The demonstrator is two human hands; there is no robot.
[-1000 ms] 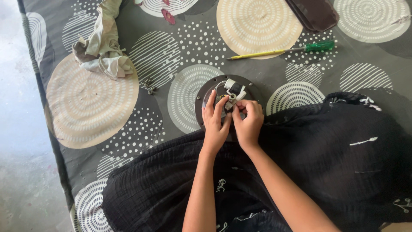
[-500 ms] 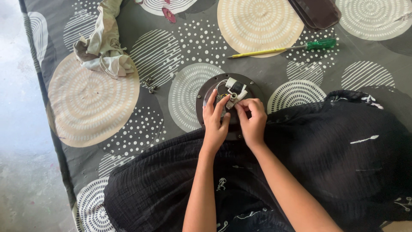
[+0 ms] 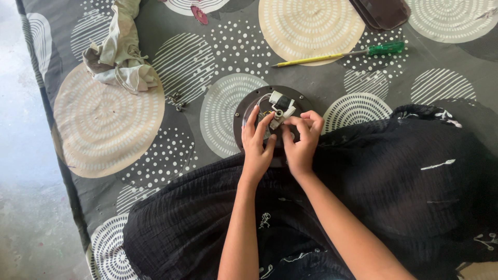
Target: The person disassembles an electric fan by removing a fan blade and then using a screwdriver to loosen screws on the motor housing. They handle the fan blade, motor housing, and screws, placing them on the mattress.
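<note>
Round dark disc (image 3: 248, 106) with small white and black electrical part (image 3: 280, 105) and thin wires, lying on patterned mat (image 3: 218, 52) before lap. Left hand (image 3: 258, 142) fingers spread over disc; right hand (image 3: 301, 140) pinching white part. Near half of disc hidden beneath hands.

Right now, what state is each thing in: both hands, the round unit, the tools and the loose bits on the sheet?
left hand: fingers resting on the round dark plate
right hand: pinching the white wired part
round dark plate: flat on the sheet, inner wiring exposed
white wired part: sitting on the plate
screwdriver: lying loose, untouched
screws: loose in a small cluster
crumpled cloth: bunched, untouched
</note>
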